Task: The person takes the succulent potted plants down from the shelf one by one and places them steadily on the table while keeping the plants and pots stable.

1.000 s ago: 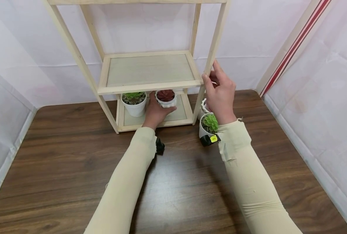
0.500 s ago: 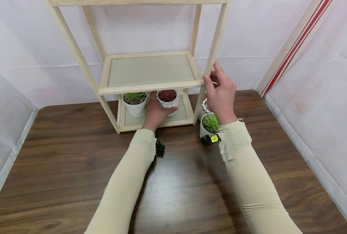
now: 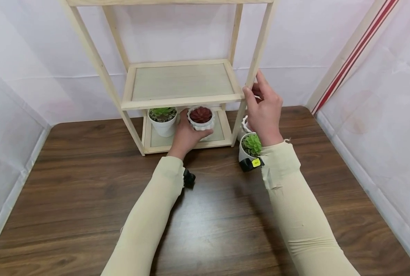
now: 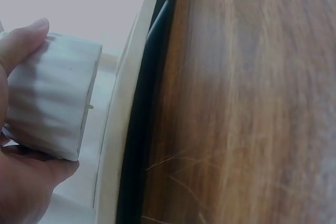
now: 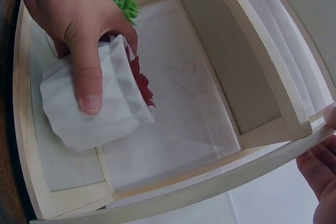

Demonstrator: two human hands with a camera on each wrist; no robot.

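My left hand (image 3: 186,134) holds a white fluted pot with a red succulent (image 3: 202,123), thumb on the near side and fingers behind. That pot is over the bottom shelf (image 3: 156,149), under the front edge of the middle shelf. In the left wrist view, its base (image 4: 86,103) is just inside the shelf's front rail (image 4: 118,119). A white pot with a green succulent (image 3: 162,126) stands left of it on the bottom shelf. My right hand (image 3: 266,109) grips the wooden rack's right front post (image 3: 258,50) at middle-shelf height.
Right of the rack, a second green succulent in a white pot (image 3: 250,146) stands on the brown table (image 3: 87,199). Another white pot (image 3: 244,128) is behind it, partly hidden by my right hand. White cloth walls (image 3: 28,57) surround the table.
My left hand has brought the red succulent's pot slightly forward, so more of the plant shows below the middle shelf. The head view has shifted a little; my right hand stays on the post.
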